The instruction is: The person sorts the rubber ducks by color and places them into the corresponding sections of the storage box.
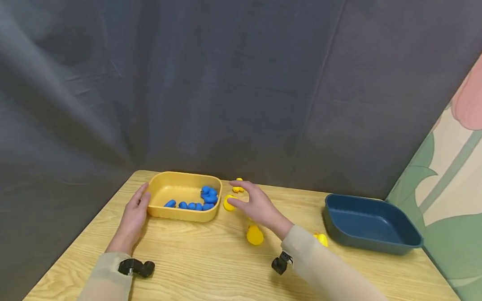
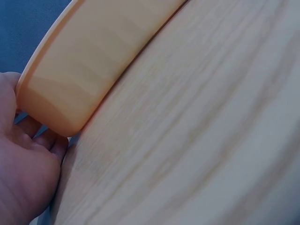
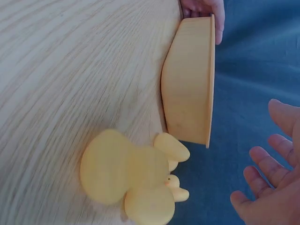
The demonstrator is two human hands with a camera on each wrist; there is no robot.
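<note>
At the left end of a yellow bin [image 1: 183, 216], my left hand [image 1: 131, 218] holds the end, thumb at the rim and fingers around the outer corner. Several blue rubber ducks [image 1: 209, 196] lie inside, along the near wall and at the right end. Beyond the bin's right end, my right hand [image 1: 259, 206] is spread with thumb and fingers apart, nothing between them. Close by it on the table are yellow rubber ducks [image 1: 254, 235], one of them tipped with its round base showing. In the right wrist view, the yellow ducks [image 3: 105, 166] cluster beside the bin's end.
A dark blue bin [image 1: 373, 225] stands at the right of the wooden table [image 1: 214, 268]. Another yellow duck [image 1: 321, 239] sits beside it, partly behind my right sleeve. A grey curtain [image 1: 221, 79] hangs along the back edge, and a flower-patterned cloth [image 1: 465, 203] covers the right side.
</note>
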